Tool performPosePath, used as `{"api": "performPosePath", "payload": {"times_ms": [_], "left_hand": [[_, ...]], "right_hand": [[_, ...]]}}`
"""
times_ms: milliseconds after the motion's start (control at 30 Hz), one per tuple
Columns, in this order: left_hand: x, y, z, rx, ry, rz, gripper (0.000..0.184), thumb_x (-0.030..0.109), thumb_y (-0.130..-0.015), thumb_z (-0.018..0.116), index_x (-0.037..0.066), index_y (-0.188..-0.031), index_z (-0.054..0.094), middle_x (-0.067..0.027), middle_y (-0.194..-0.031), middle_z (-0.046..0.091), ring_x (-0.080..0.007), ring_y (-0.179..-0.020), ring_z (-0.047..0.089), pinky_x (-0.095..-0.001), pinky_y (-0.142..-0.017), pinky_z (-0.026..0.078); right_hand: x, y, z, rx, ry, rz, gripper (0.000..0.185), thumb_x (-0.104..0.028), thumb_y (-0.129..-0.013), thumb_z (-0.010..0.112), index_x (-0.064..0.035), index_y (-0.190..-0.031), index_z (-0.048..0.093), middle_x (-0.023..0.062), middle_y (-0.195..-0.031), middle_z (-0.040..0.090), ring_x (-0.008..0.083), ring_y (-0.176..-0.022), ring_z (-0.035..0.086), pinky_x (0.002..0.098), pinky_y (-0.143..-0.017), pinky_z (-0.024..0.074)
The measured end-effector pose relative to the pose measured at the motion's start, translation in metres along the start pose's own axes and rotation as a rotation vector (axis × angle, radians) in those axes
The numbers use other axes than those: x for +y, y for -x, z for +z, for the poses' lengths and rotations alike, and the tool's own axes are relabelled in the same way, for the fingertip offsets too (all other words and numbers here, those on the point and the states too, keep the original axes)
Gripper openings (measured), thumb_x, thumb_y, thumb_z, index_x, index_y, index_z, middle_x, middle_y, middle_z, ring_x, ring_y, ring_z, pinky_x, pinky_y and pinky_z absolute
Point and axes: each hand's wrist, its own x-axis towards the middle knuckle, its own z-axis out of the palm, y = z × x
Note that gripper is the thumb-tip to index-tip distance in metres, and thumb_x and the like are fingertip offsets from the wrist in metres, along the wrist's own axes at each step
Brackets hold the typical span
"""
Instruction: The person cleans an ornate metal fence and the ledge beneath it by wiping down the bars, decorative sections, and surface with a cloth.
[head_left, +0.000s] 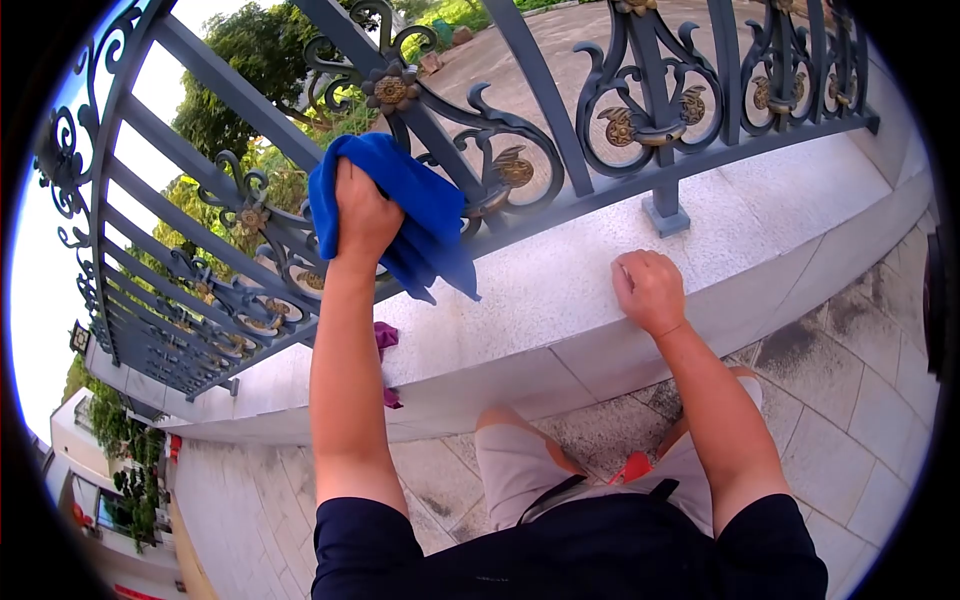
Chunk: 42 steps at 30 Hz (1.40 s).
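A blue cloth (425, 205) is gripped in my left hand (365, 215), which presses it round a bar of the dark grey metal fence (640, 170). The cloth's loose end hangs down to the right of the hand, in front of the scrollwork. Gold flower and leaf ornaments sit on the fence, one of them a round flower (391, 90) just above the cloth. My right hand (650, 290) is curled closed near the front edge of the pale stone ledge (520, 300), with nothing visible in it.
A purple cloth (386, 338) lies over the ledge's edge, beside my left forearm. A fence foot (667, 215) stands on the ledge beyond my right hand. Grey paving (820, 400) lies below. Trees and a paved area show behind the bars, a building at the lower left.
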Motion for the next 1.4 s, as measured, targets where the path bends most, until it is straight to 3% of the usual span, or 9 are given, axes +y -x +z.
{"api": "performPosePath", "payload": {"times_ms": [433, 533, 667, 700, 833, 1133, 1267, 1300, 1400], "left_hand": [[-0.011, -0.020, 0.020, 0.160, -0.003, -0.016, 0.013, 0.015, -0.091, 0.076, 0.004, -0.098, 0.076, -0.0180, -0.098, 0.075, -0.0433, -0.091, 0.071, -0.0496, -0.081, 0.057], [-0.005, -0.026, 0.033, 0.145, -0.020, -0.161, 0.016, 0.012, -0.088, 0.075, 0.001, -0.100, 0.074, -0.0207, -0.097, 0.072, -0.0464, -0.093, 0.068, -0.0516, -0.082, 0.056], [0.006, -0.018, 0.044, 0.251, 0.098, -0.190, 0.022, 0.018, -0.096, 0.070, 0.004, -0.111, 0.077, -0.0208, -0.108, 0.075, -0.0473, -0.098, 0.069, -0.0518, -0.088, 0.057], [0.007, -0.011, 0.040, 0.168, 0.036, -0.185, 0.030, 0.017, -0.096, 0.069, 0.003, -0.122, 0.073, -0.0229, -0.120, 0.071, -0.0489, -0.110, 0.065, -0.0533, -0.096, 0.055], [0.006, 0.017, 0.026, -0.108, -0.079, -0.209, 0.045, 0.013, -0.095, 0.068, 0.002, -0.139, 0.064, -0.0264, -0.134, 0.062, -0.0510, -0.122, 0.059, -0.0544, -0.106, 0.049], [-0.015, 0.004, 0.001, -0.260, 0.026, -0.062, 0.038, 0.006, -0.091, 0.074, 0.000, -0.129, 0.067, -0.0256, -0.128, 0.063, -0.0485, -0.114, 0.062, -0.0520, -0.098, 0.053], [-0.024, -0.004, 0.005, -0.136, 0.099, 0.062, 0.026, 0.005, -0.085, 0.076, 0.002, -0.111, 0.072, -0.0226, -0.112, 0.067, -0.0475, -0.104, 0.064, -0.0518, -0.091, 0.053], [-0.026, -0.008, 0.005, -0.078, 0.056, 0.121, 0.017, 0.008, -0.092, 0.075, 0.002, -0.108, 0.074, -0.0217, -0.106, 0.073, -0.0461, -0.094, 0.070, -0.0497, -0.082, 0.058], [-0.026, -0.020, 0.009, -0.097, -0.021, 0.020, 0.014, 0.013, -0.094, 0.074, 0.004, -0.104, 0.075, -0.0214, -0.101, 0.075, -0.0456, -0.088, 0.071, -0.0494, -0.077, 0.059]], "right_hand": [[0.001, -0.001, 0.000, 0.006, -0.003, -0.026, 0.010, -0.008, -0.089, 0.075, -0.0082, -0.082, 0.068, 0.0099, -0.078, 0.069, 0.0324, -0.075, 0.067, 0.0466, -0.070, 0.0523], [0.001, -0.001, 0.002, 0.003, -0.002, -0.033, 0.009, -0.008, -0.089, 0.075, -0.0083, -0.083, 0.068, 0.0101, -0.079, 0.069, 0.0324, -0.075, 0.067, 0.0469, -0.070, 0.0524], [0.002, 0.000, 0.002, 0.011, -0.006, -0.038, 0.008, -0.007, -0.089, 0.075, -0.0081, -0.083, 0.068, 0.0102, -0.079, 0.069, 0.0325, -0.076, 0.067, 0.0470, -0.070, 0.0525], [0.002, -0.001, 0.002, 0.014, -0.010, -0.037, 0.008, -0.007, -0.089, 0.075, -0.0080, -0.083, 0.068, 0.0103, -0.079, 0.069, 0.0326, -0.076, 0.067, 0.0471, -0.070, 0.0525], [0.004, 0.000, 0.001, 0.012, -0.026, -0.036, 0.008, -0.008, -0.089, 0.075, -0.0079, -0.084, 0.069, 0.0105, -0.078, 0.068, 0.0328, -0.075, 0.067, 0.0472, -0.070, 0.0525], [0.006, 0.001, 0.000, 0.006, -0.043, -0.027, 0.010, -0.009, -0.089, 0.075, -0.0089, -0.083, 0.067, 0.0100, -0.078, 0.067, 0.0324, -0.075, 0.066, 0.0460, -0.070, 0.0527], [0.006, 0.001, 0.000, 0.027, -0.046, -0.030, 0.011, -0.009, -0.089, 0.075, -0.0093, -0.082, 0.066, 0.0097, -0.077, 0.067, 0.0319, -0.074, 0.066, 0.0458, -0.069, 0.0520], [0.007, 0.002, 0.001, 0.030, -0.048, -0.031, 0.012, -0.009, -0.089, 0.075, -0.0093, -0.082, 0.066, 0.0096, -0.077, 0.067, 0.0318, -0.074, 0.066, 0.0458, -0.069, 0.0519], [0.007, 0.002, 0.001, 0.020, -0.044, -0.028, 0.013, -0.010, -0.089, 0.076, -0.0096, -0.081, 0.065, 0.0094, -0.076, 0.066, 0.0317, -0.073, 0.065, 0.0458, -0.068, 0.0516]]}}
